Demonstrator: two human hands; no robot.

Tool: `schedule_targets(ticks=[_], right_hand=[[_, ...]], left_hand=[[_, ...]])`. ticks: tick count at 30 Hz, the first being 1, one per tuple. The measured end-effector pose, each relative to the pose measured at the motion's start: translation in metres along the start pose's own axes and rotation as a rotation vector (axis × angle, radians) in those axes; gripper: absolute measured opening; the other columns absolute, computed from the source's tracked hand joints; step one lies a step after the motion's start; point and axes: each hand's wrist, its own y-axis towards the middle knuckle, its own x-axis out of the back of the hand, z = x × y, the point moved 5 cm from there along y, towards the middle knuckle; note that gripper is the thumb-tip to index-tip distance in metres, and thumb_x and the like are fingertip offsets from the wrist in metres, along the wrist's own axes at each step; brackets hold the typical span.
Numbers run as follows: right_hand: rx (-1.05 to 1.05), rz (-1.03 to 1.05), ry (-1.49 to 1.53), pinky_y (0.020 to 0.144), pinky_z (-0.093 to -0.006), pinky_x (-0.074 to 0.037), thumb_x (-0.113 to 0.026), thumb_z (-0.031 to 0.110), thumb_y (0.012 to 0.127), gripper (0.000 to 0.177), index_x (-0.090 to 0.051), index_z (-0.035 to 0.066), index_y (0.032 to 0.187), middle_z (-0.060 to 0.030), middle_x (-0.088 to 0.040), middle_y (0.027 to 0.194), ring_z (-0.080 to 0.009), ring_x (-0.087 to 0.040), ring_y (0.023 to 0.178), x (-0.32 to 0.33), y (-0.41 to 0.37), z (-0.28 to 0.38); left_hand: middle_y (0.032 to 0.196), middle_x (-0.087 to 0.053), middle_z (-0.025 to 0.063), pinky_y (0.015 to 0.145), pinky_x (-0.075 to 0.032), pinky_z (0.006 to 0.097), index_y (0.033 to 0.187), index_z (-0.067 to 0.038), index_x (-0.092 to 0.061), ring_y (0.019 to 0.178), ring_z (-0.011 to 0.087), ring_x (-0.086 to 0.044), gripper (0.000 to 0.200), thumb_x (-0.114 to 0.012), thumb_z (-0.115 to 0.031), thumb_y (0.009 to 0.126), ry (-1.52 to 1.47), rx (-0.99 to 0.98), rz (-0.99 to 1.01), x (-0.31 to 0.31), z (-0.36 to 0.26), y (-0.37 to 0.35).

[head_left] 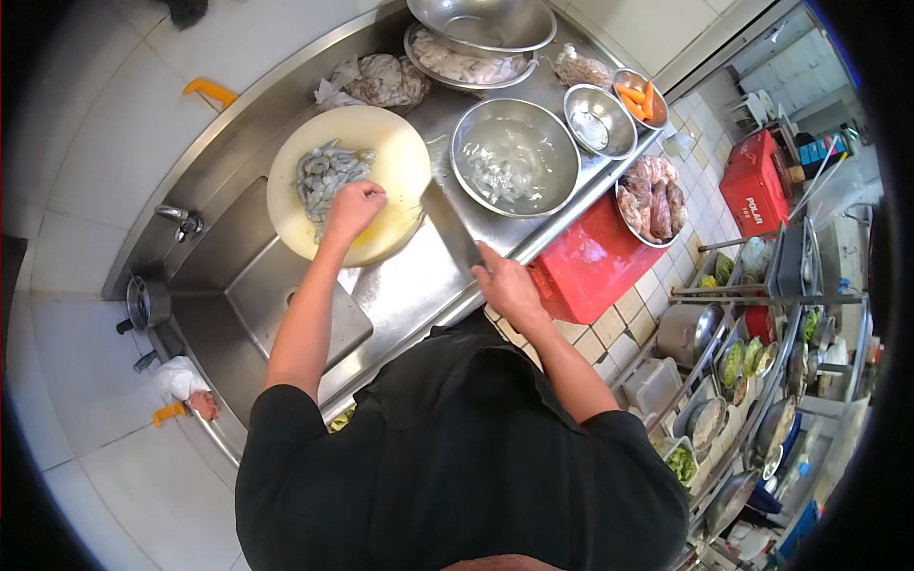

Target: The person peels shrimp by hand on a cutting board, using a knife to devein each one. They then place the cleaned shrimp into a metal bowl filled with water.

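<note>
A round pale cutting board [405, 152] lies over the sink, with a heap of grey peeled shrimp [328, 176] on it. My left hand [354, 209] is over the board beside the heap, its fingertips pinched together; what they hold is too small to make out. To the right of the board, my right hand [511, 287] is closed around the handle of a knife, whose broad grey blade [449, 221] points up toward the board's edge. Next to the blade stands a steel bowl [460, 181] of water with pale shrimp in it.
Along the steel counter are stacked bowls [486, 24], a bagged lump [386, 81], a small bowl [619, 143] and carrots [633, 95]. A bowl of dark pinkish seafood [652, 200] rests on a red cooler [595, 257]. A faucet [181, 219] is at left, crowded shelves [762, 305] at right.
</note>
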Motion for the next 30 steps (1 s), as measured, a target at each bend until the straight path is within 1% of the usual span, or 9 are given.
schedule_targets(ticks=[3,6,8,9,12,15,21,25,30], right_hand=[[-0.033,-0.026,0.177,0.073,-0.0471,-0.056,-0.062,0.019,0.095,0.052,-0.054,0.004,0.144,-0.0248,-0.072,0.092,-0.0364,-0.07,0.074,0.009,0.005,-0.022],[-0.135,0.06,0.404,0.057,-0.0367,-0.055,-0.062,0.017,0.096,0.051,-0.053,0.002,0.144,-0.0148,-0.069,0.079,-0.0201,-0.064,0.056,0.021,-0.002,-0.013],[-0.168,0.08,0.528,0.049,-0.03,-0.051,-0.062,0.015,0.097,0.049,-0.054,0.002,0.144,-0.0081,-0.063,0.072,-0.0109,-0.057,0.051,0.016,-0.002,-0.015],[-0.158,0.107,0.574,0.048,-0.0297,-0.05,-0.061,0.015,0.098,0.048,-0.054,0.003,0.144,-0.0066,-0.062,0.07,-0.011,-0.057,0.051,0.011,-0.001,-0.015],[-0.142,0.18,0.691,0.045,-0.0292,-0.048,-0.06,0.014,0.099,0.046,-0.055,0.004,0.144,-0.0035,-0.059,0.067,-0.0114,-0.056,0.05,-0.005,0.006,-0.016],[-0.137,0.243,0.741,0.044,-0.0296,-0.047,-0.06,0.013,0.099,0.045,-0.054,0.002,0.143,-0.0038,-0.059,0.067,-0.0122,-0.056,0.05,-0.024,0.022,-0.02],[-0.146,0.281,0.769,0.045,-0.0299,-0.048,-0.061,0.014,0.099,0.052,-0.048,0.0,0.148,-0.0047,-0.06,0.067,-0.0132,-0.057,0.05,-0.049,0.049,-0.021],[-0.156,0.297,0.775,0.045,-0.0298,-0.049,-0.061,0.015,0.099,0.058,-0.043,-0.001,0.152,-0.0044,-0.06,0.067,-0.0132,-0.057,0.05,-0.055,0.053,-0.02],[-0.158,0.287,0.815,0.043,-0.0271,-0.045,-0.061,0.014,0.1,0.042,-0.055,0.002,0.139,-0.0023,-0.059,0.069,-0.0108,-0.055,0.048,-0.054,0.041,-0.018]], left_hand=[[0.081,-0.076,0.0129,0.069,-0.054,0.0324,0.098,-0.006,-0.08,0.07,0.0203,-0.069,0.026,-0.071,-0.024,0.081,-0.022,0.157,0.28,-0.028,0.01,-0.001],[0.083,-0.076,0.0129,0.069,-0.055,0.0329,0.097,-0.006,-0.08,0.072,0.0202,-0.07,0.023,-0.073,-0.022,0.082,0.002,0.124,0.219,-0.05,0.022,0.002],[0.083,-0.076,0.0131,0.071,-0.055,0.034,0.096,-0.005,-0.08,0.074,0.0199,-0.071,0.022,-0.073,-0.021,0.082,-0.052,0.128,0.006,-0.05,0.028,0.002],[0.083,-0.076,0.0132,0.072,-0.055,0.0346,0.096,-0.005,-0.08,0.075,0.0198,-0.071,0.021,-0.074,-0.02,0.082,-0.076,0.129,-0.096,-0.044,0.023,-0.002],[0.09,-0.077,0.0147,0.081,-0.057,0.038,0.093,-0.008,-0.081,0.084,0.031,-0.073,0.017,-0.073,-0.017,0.08,-0.04,0.18,0.071,-0.037,0.015,-0.014],[0.092,-0.076,0.0138,0.085,-0.056,0.0401,0.091,-0.01,-0.082,0.089,0.0348,-0.071,0.015,-0.073,-0.017,0.082,0.073,0.045,0.108,-0.031,0.001,-0.027],[0.092,-0.076,0.0144,0.089,-0.054,0.0428,0.092,-0.014,-0.083,0.092,0.037,-0.068,0.016,-0.073,-0.021,0.081,0.194,-0.07,-0.001,-0.034,0.006,-0.029],[0.094,-0.076,0.0127,0.101,-0.049,0.0392,0.093,-0.01,-0.082,0.087,0.0335,-0.071,0.017,-0.073,-0.021,0.083,0.191,-0.038,-0.017,-0.035,0.006,-0.03],[0.093,-0.076,0.0151,0.094,-0.053,0.0393,0.094,-0.01,-0.082,0.083,0.0347,-0.072,0.019,-0.074,-0.022,0.082,0.195,-0.026,-0.025,-0.035,0.007,-0.032]])
